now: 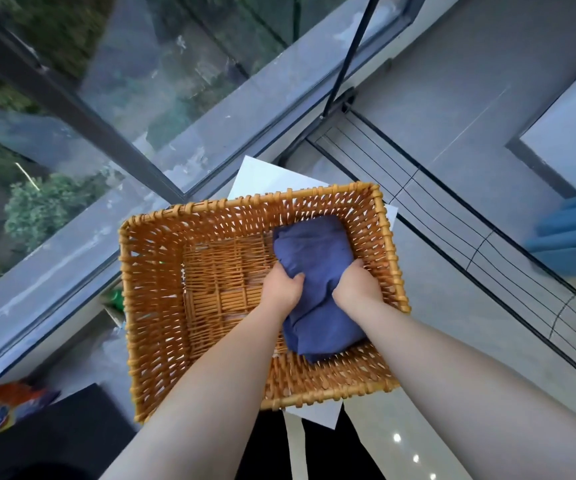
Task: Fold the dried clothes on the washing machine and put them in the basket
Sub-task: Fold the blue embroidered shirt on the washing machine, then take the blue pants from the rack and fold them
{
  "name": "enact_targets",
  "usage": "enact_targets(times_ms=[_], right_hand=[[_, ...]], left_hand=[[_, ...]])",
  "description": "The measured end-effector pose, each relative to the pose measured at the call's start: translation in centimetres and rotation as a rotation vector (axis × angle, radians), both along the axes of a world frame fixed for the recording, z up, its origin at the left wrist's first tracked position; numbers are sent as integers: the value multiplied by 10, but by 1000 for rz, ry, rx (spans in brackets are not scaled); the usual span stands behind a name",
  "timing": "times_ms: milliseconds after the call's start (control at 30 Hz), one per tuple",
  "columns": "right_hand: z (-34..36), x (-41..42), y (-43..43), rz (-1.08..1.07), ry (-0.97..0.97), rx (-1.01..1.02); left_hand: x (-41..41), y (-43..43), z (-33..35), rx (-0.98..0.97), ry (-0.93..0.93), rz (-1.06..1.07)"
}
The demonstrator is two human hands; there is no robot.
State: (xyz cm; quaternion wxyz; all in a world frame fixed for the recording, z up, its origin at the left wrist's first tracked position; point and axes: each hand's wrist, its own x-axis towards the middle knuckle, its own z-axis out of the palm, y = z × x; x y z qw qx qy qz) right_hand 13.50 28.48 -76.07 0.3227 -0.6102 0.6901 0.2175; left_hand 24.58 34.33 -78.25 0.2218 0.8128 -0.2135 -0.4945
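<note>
- Orange and blue packet (1, 412) lies at the far left edge, too blurred to read, beside a dark surface (78, 431); neither belongs to the step in hand.
- Wicker basket (141, 306) fills the middle, standing on a white sheet (262, 178); its left half shows only bare woven floor.
- Left hand (281, 287) reaches inside the basket, fingers curled into the near-left edge of the folded blue garment (314, 244).
- That garment lies in the right half of the basket, close against the right wall, folded into a compact bundle.
- Right hand (355, 285) grips the garment's opposite edge, fingers closed on the cloth.
- Step in hand, as I judge it: setting a folded piece down in the basket.
- Next move calls for both hands to let go without dragging the folds open, then lift clear of the rim.
- Wire drying rack (452, 237) stands to the right, well apart.
</note>
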Motion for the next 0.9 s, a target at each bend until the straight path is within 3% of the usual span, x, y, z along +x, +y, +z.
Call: enact_targets(times_ms=[133,233,333,433,500,600,900], right_hand=[[13,0,10,223,125,-209],[14,-4,16,494,102,-385],[8,-4,19,631,67,-399],[-9,-13,24,702,88,-244],[-20,-25,29,837,155,-171],[-28,-35,34,947,229,-137],[29,-22,23,802,64,-279]], left_hand=[[-6,-13,4,-27,-71,-171],[-7,-8,10,-37,-443,-175],[-3,3,7,-144,-707,-532],[9,13,-10,-100,-694,-996],[16,21,-22,5,-682,-1116],[17,23,-26,83,-651,-1142],[23,7,32,-9,-698,-1140]])
